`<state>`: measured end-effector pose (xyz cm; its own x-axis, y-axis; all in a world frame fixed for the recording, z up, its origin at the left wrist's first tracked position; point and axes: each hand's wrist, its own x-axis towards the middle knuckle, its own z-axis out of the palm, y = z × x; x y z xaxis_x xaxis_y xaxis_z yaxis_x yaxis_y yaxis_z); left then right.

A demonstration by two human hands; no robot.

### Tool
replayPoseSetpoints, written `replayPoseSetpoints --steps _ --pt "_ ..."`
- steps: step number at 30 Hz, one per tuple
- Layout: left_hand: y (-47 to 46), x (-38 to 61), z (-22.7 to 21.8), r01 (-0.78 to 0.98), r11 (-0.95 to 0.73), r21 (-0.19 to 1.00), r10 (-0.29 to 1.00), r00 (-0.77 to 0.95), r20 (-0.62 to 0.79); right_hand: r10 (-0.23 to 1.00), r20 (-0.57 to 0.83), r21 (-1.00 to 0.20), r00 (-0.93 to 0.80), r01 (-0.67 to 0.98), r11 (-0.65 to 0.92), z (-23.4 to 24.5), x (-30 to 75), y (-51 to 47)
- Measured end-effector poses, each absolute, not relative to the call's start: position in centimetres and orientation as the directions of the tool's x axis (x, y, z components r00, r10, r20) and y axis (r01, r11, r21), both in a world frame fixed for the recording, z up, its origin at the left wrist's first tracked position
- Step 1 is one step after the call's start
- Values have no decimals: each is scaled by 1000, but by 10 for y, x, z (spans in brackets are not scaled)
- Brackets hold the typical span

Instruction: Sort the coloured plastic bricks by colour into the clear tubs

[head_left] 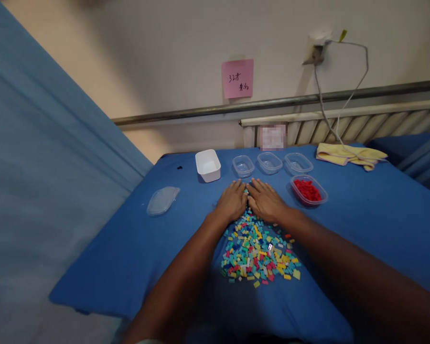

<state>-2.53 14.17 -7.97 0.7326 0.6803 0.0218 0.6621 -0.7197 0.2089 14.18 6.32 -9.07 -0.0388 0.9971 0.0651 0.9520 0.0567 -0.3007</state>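
A heap of small bricks [260, 253] in teal, yellow, red and pink lies on the blue-covered table [361, 224]. My left hand [232, 200] and my right hand [265, 199] lie palm down side by side at the far end of the heap, fingers stretched out and touching the cloth, thumbs close together. Neither hand holds anything. A clear tub of red bricks [308, 190] stands just right of my right hand.
Beyond the hands stand a white tub [208, 165] and three empty clear tubs [269, 163] in a row. Clear lids [162, 200] lie at the left. A yellow cloth [349, 155] with a white cable lies at the back right. The table's left edge drops off beside a blue curtain.
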Motion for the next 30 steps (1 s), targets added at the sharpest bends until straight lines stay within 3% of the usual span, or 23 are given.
replayPoseSetpoints --steps 4,12,17,20,25,30 --pt "163 -29 -82 651 -726 223 672 740 24 998 22 -322 -63 944 67 -84 145 84" --pt "103 -70 -54 536 -769 349 552 831 -59 938 69 -395 -340 854 338 -74 155 14" --pt "32 -108 -34 458 -822 339 445 887 -122 905 90 -469 -415 785 406 -71 164 -67" --pt "10 -116 -39 393 -867 307 376 919 -115 868 128 -447 -479 754 482 -76 161 -90" --pt "18 -102 -55 451 -858 244 444 892 -87 861 200 -350 -467 787 508 -90 147 -74" --pt "49 -85 -63 532 -809 251 542 840 -34 891 234 -325 -390 832 449 -93 143 -36"
